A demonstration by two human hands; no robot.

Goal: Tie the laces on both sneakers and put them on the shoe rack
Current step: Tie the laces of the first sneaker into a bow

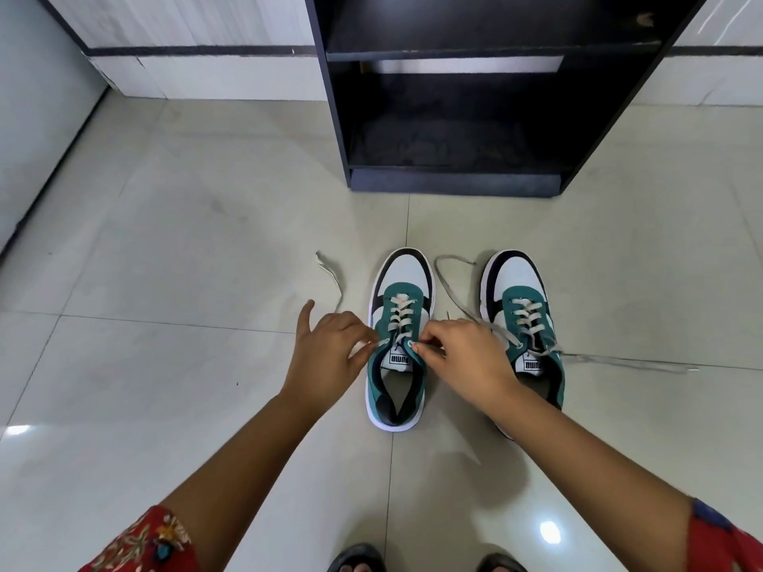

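Two teal, white and black sneakers stand side by side on the floor, toes pointing at a black shoe rack [454,181]. Over the left sneaker [399,307], my left hand [330,357] pinches the left lace at the top eyelet. That lace's loose end [330,274] trails off to the left on the tiles. My right hand [466,357] pinches the right lace at the opposite eyelet. The right sneaker [522,299] is untied, its laces [619,361] spread out on the floor to the left and right. My right wrist covers its heel.
The rack's lower shelf [454,150] holds nothing. A white wall base [206,76] runs behind it, and another wall [37,117] closes the left side. Glossy beige floor tiles [165,365] surround the shoes. My sandalled feet [359,559] show at the bottom edge.
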